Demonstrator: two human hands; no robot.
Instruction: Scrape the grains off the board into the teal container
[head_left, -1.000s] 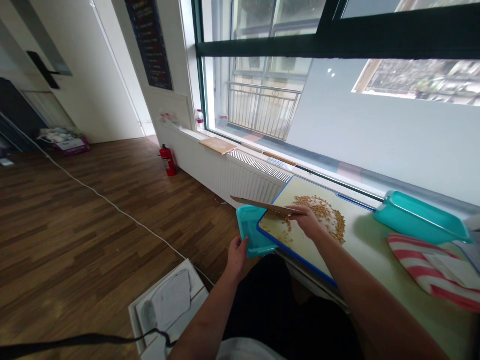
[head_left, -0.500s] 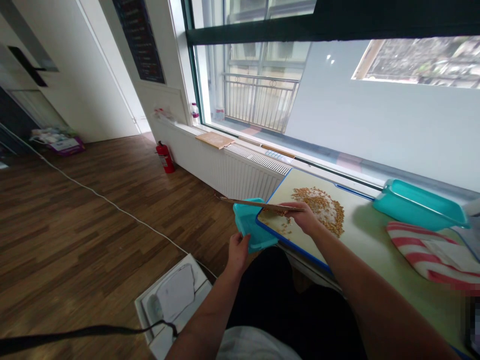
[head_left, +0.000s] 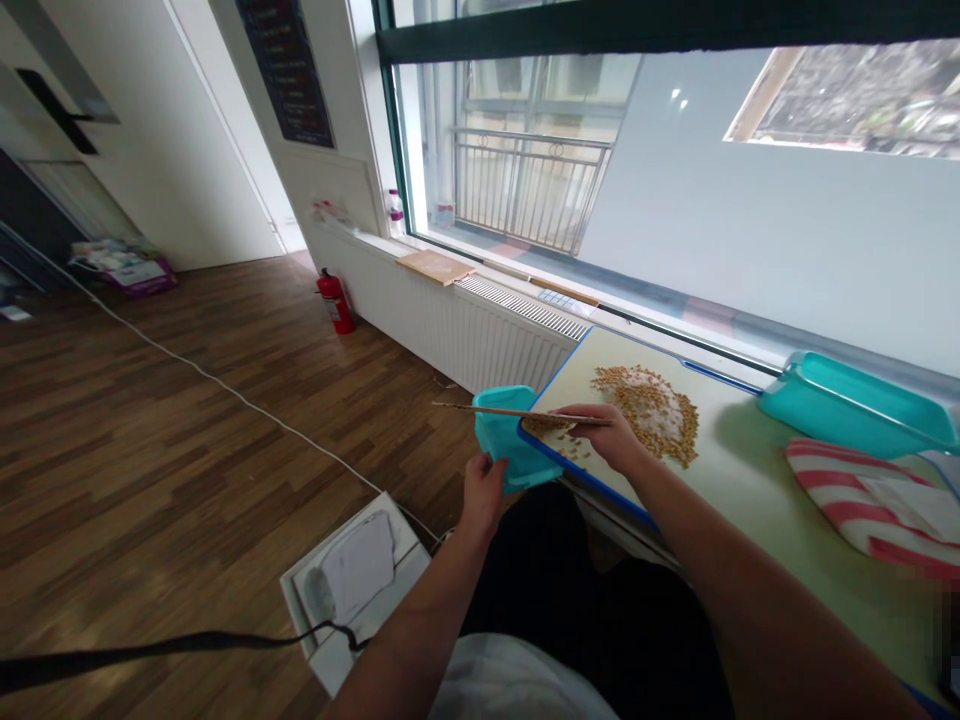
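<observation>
My left hand [head_left: 483, 492] is closed on the near edge of a turquoise plastic tray [head_left: 501, 438], held just below the corner of a pale, blue-edged board [head_left: 724, 455]. In my right hand [head_left: 601, 435] is a thin brown flat strip [head_left: 487, 410], seen nearly edge-on, its far end reaching out over the tray. Some small golden kernels lie under the strip at the board's corner. A larger pile of kernels [head_left: 664, 430], with white granules in its middle, spreads beyond my right hand. The strip hides part of the tray's inside.
A second turquoise tray [head_left: 855, 405] and a red-and-white striped cloth [head_left: 832, 490] are on the right. Below the window runs a white radiator [head_left: 517, 350]. A white box [head_left: 352, 570] stands at lower left, a fire extinguisher [head_left: 335, 302] farther off, and a white cable [head_left: 247, 400] crosses the floor.
The whole view has shifted slightly, so most things sit a little higher and farther right. Both hands keep their holds; the strip stays over the tray and board corner.
</observation>
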